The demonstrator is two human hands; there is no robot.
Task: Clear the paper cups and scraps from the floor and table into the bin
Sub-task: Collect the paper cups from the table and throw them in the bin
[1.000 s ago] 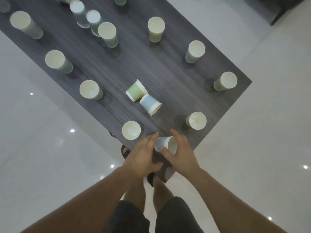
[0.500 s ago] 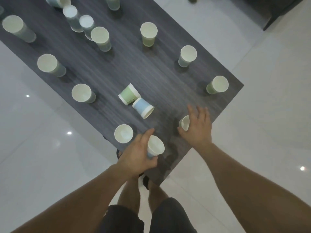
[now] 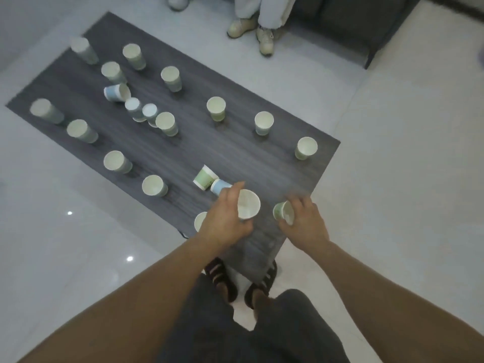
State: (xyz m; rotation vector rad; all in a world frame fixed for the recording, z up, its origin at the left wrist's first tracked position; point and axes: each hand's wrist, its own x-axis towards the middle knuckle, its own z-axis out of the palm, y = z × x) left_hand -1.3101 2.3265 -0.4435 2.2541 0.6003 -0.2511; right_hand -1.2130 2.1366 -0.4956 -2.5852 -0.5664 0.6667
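Note:
My left hand (image 3: 225,221) grips a white paper cup (image 3: 248,204), mouth up, above the near corner of the dark wooden table (image 3: 262,163). My right hand (image 3: 305,222) holds a green paper cup (image 3: 282,212), tilted with its mouth toward me. A green cup (image 3: 205,177) and a blue cup (image 3: 219,186) lie on their sides just beyond my left hand. Another upright cup (image 3: 200,220) is partly hidden behind my left wrist. Several more cups stand across the table.
A second person's legs and shoes (image 3: 264,39) stand beyond the table's far side. A dark sofa (image 3: 366,24) fills the far right corner. White tiled floor (image 3: 406,179) surrounds the table. No bin is in view.
My right hand has closed round the green cup near the table's corner and tipped it. My left hand has carried its cup forward. The view has tilted up, showing more of the table.

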